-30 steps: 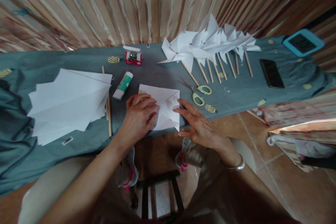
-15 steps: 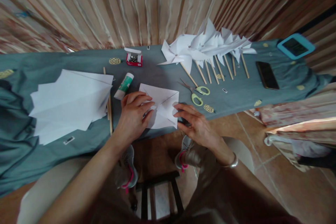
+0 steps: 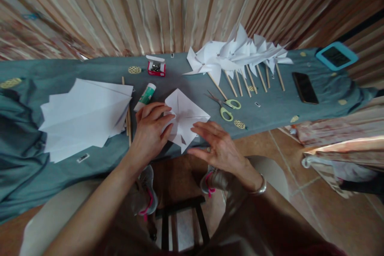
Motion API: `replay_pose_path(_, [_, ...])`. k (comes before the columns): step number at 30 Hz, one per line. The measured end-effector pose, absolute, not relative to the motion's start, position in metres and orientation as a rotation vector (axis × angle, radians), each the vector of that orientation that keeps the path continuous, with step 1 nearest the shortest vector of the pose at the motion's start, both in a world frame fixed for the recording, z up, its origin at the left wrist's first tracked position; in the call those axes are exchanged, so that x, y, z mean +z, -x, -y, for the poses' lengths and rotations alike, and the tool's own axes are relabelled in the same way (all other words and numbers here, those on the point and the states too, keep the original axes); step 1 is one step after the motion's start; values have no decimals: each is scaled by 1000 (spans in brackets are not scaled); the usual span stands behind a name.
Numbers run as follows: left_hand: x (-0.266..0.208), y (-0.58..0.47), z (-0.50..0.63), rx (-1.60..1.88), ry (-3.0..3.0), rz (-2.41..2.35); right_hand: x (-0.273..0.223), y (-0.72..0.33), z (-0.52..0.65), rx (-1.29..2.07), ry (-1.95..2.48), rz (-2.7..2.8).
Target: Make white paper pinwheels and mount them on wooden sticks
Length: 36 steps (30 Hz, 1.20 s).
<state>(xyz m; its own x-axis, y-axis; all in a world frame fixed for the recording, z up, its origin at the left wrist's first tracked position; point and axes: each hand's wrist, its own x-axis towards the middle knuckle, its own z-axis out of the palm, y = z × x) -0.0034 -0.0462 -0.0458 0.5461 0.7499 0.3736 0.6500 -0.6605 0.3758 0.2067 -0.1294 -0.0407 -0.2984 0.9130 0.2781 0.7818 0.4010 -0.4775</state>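
Note:
A square white paper (image 3: pixel 187 112) with crease or cut lines running in from its corners lies on the cloth, turned with a corner pointing towards me. My left hand (image 3: pixel 153 126) holds its left side, with bent fingers over the top and the thumb lower down. The left corner is hidden beneath those fingers. At the lower right edge my right hand (image 3: pixel 217 144) is open, the thumb apart from the fingers, and its fingertips touch or nearly touch the paper. Just beyond my left hand lies a green and white glue stick (image 3: pixel 146 96).
Left are a stack of white paper (image 3: pixel 87 116) and wooden sticks (image 3: pixel 129 122). Scissors (image 3: pixel 226 106) lie right of the square. Behind are a red box of metal pins (image 3: pixel 156 67) and several paper pinwheels (image 3: pixel 222 56). A phone (image 3: pixel 305 88) and blue-framed device (image 3: pixel 337 56) lie far right.
The paper square has turned about an eighth of a turn on the cloth, so a corner points at me. My right hand has shifted slightly left and down, its thumb spreading away from the fingers.

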Motion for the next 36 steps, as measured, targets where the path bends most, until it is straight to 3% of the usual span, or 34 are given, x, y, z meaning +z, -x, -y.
replay_pose_path(6, [-46,6,45,797,-2645,-1211,-50,-235,120,287,1696,1922])
replay_pose_path(36, [-49,14,37,718,-2529,-1213,-45,-236,127,653,1575,1836])
